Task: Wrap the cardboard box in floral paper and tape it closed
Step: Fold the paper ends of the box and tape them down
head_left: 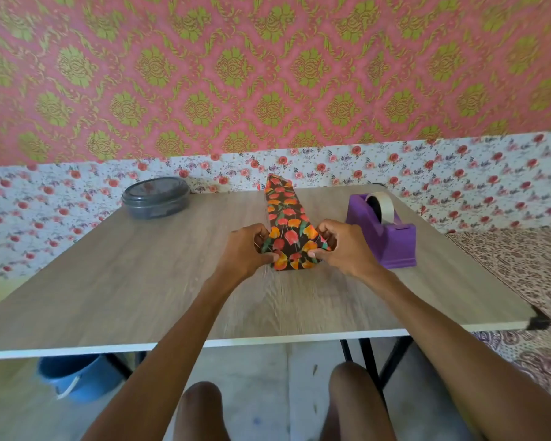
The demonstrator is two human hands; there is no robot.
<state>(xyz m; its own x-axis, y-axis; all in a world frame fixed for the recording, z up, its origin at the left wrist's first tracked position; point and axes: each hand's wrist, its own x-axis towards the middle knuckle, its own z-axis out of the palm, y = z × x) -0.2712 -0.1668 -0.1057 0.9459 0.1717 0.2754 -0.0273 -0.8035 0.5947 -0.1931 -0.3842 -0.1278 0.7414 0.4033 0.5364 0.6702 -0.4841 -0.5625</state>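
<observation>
Floral paper point(289, 230) is pinched at the near end by left hand point(247, 248) and right hand point(344, 246), probably to crease the end fold; tape dispenser point(384, 229) is kept beside.

I see the floral paper point(287, 224), dark with red and orange tulips, wrapped around a long shape that lies mid-table point(140, 281), pointing away from me. The purple tape dispenser point(387, 232) stands near its right, holding a pale roll.
</observation>
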